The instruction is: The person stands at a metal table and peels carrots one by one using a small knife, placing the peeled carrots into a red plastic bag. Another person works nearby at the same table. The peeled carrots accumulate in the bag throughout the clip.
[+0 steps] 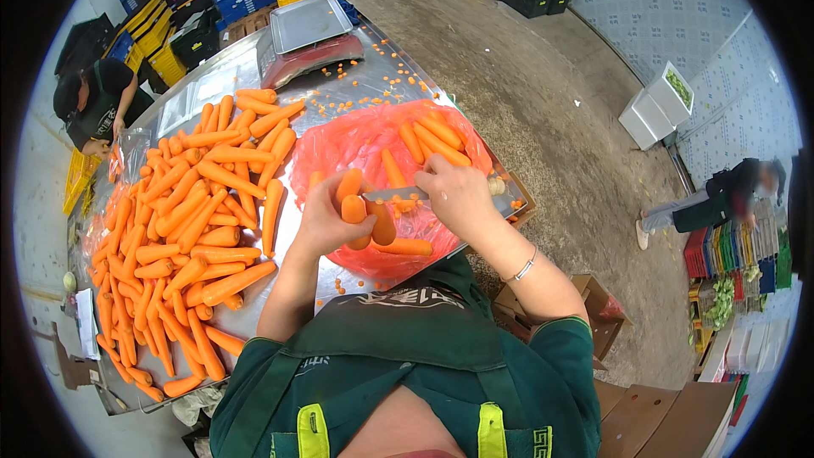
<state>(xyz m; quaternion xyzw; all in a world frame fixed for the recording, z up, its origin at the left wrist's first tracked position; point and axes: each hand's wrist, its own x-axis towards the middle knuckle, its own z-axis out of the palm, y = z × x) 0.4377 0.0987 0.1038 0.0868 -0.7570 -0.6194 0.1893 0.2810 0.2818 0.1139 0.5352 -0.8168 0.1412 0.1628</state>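
Observation:
Several carrots (353,208) are bunched in my left hand (321,219), their thick ends towards the right. A knife (399,193) is gripped in my right hand (455,189), its blade lying against the held carrots. Both hands are over a red plastic bag (331,133) spread on the steel table. More whole carrots (439,140) and small cut-off carrot pieces (405,205) lie on that bag. One carrot (404,247) rests just below the hands. A large heap of carrots (191,222) covers the table to my left.
A weighing scale (311,32) stands at the table's far end, near scattered carrot ends (375,100). At far left, a co-worker (102,102) handles a clear plastic bag (132,151). Another person (725,194) is by stacked crates at right. Cardboard boxes (594,312) sit beside me.

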